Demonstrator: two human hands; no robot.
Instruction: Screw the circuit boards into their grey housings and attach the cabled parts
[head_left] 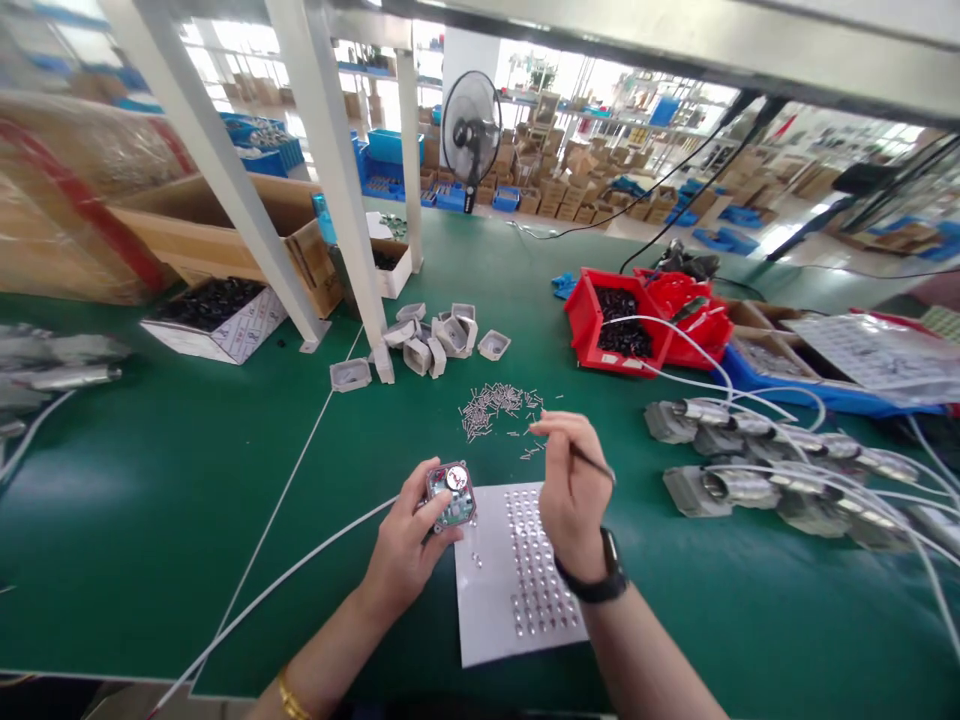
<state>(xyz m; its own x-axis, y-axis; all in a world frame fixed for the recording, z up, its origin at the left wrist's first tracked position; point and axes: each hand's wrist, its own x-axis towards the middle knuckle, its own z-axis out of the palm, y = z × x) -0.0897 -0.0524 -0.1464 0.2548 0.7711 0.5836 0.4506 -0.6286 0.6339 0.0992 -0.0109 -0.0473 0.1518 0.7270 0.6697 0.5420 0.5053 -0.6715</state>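
Observation:
My left hand (409, 535) is closed around a small square metal housing (453, 522). Its face is turned up, showing a green circuit board and a round white part. Over the loose screws (495, 405), my right hand (576, 480) is closed on a thin dark tool (592, 461) that slants across the palm. Its fingertips are pinched beside the right side of the screw pile; whether they also hold a screw is too small to tell. A white sheet (480, 600) with rows of small shiny round pieces lies beneath, partly covered by my right hand.
Several empty grey housings (450, 335) stand beside a white post (337, 180). A red bin (585, 320) of black parts sits at the back right. Finished-looking grey units with white cables (739, 490) lie on the right. A white cable (300, 565) crosses the green table at left.

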